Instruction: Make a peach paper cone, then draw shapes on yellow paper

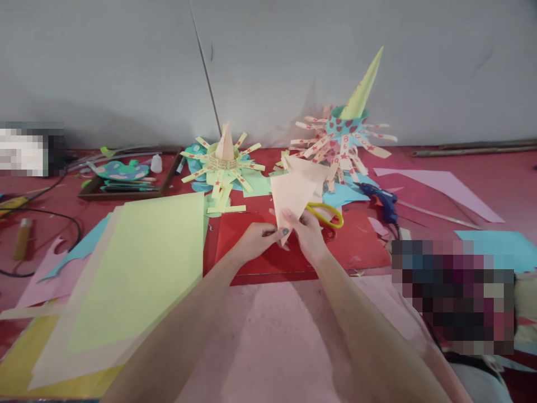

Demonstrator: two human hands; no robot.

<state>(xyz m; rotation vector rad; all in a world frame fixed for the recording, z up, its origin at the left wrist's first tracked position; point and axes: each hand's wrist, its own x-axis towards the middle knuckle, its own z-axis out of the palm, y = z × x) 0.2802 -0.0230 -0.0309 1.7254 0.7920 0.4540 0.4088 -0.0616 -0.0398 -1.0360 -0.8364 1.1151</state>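
Note:
A pale peach sheet of paper [291, 193], narrow at the bottom and wide at the top, is held up in front of me. My left hand [262, 238] pinches its lower tip, with the thumb across the front. On the other side, my right hand [308, 228] grips the paper's lower right edge. Just beyond my right hand are scissors with yellow handles [329, 214]; I cannot tell whether the hand touches them. Beneath the hands lies a red sheet [251, 263]. Behind the paper stand two cone-topped paper crafts, a yellow-green one [225, 159] and a blue-banded one [347, 120].
Yellow-green sheets [146, 274] are stacked at left. A brown tray [121, 193] holds pens and a cut paper shape, with a small white bottle [156, 163]. A blue glue gun [381, 201] and a light-blue sheet [499, 246] lie at right. A grey wall [268, 67] rises behind.

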